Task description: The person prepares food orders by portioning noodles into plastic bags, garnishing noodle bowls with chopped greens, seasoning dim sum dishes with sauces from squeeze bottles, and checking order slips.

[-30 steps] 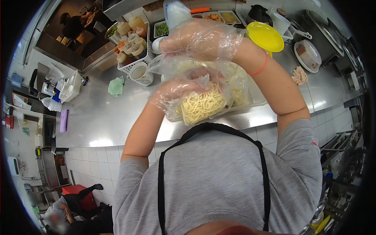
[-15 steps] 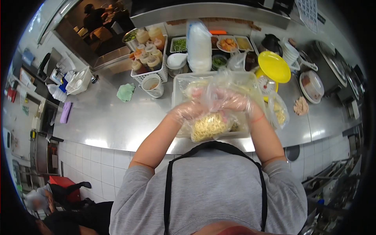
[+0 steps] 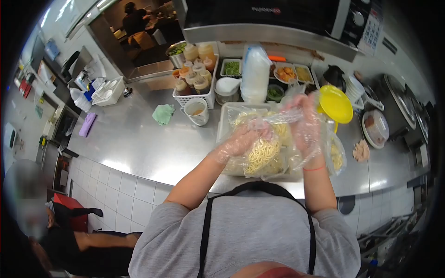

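Observation:
A clear plastic bag of noodles (image 3: 263, 156) hangs over the front of a translucent tray (image 3: 222, 123), which holds more bagged noodles. My left hand (image 3: 243, 139), in a clear plastic glove, is closed around the bag just above the noodles. My right hand (image 3: 307, 123), gloved too, is raised at the tray's right side, its fingers closed on the bag's twisted upper end. Another bag of noodles (image 3: 335, 155) lies right of the tray, beside a yellow scale (image 3: 335, 104) that my right hand partly hides.
Behind the tray stand a bagged stack of containers (image 3: 255, 76), a basket of sauce bottles (image 3: 208, 98) and a white cup (image 3: 197, 112). A green cloth (image 3: 163, 114) lies left, a pinkish cloth (image 3: 361, 150) right. A person (image 3: 79, 241) is at the lower left.
My hands have moved apart, the right one up and to the right, stretching the bag's twisted end between them. The person at the lower left has come closer. The camera view has shifted.

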A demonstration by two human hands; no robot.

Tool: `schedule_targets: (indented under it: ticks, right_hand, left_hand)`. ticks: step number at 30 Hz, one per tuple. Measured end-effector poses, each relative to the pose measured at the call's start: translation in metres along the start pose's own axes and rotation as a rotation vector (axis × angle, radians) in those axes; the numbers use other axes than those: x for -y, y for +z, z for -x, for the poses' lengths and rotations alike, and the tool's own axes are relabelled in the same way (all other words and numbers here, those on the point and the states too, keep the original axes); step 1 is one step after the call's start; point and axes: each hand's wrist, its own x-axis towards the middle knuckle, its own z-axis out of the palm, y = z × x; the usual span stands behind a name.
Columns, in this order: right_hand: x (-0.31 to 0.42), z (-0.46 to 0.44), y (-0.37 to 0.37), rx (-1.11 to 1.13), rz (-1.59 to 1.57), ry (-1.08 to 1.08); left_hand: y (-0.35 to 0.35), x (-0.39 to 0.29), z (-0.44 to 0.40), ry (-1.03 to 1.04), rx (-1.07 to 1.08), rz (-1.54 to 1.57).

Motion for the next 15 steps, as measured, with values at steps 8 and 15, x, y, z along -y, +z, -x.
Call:
schedule_targets:
  ticks: [8,15]
  right_hand:
    - [-0.021,0.035,0.041,0.088,0.923,0.060]
    - [-0.010,0.049,0.036,0.130,1.062,-0.246]
  left_hand:
    - [0.019,-0.042,0.005,0.145,-0.074,-0.797]
    - [0.030,-0.020,0.015,0.335,-0.290,-0.805]
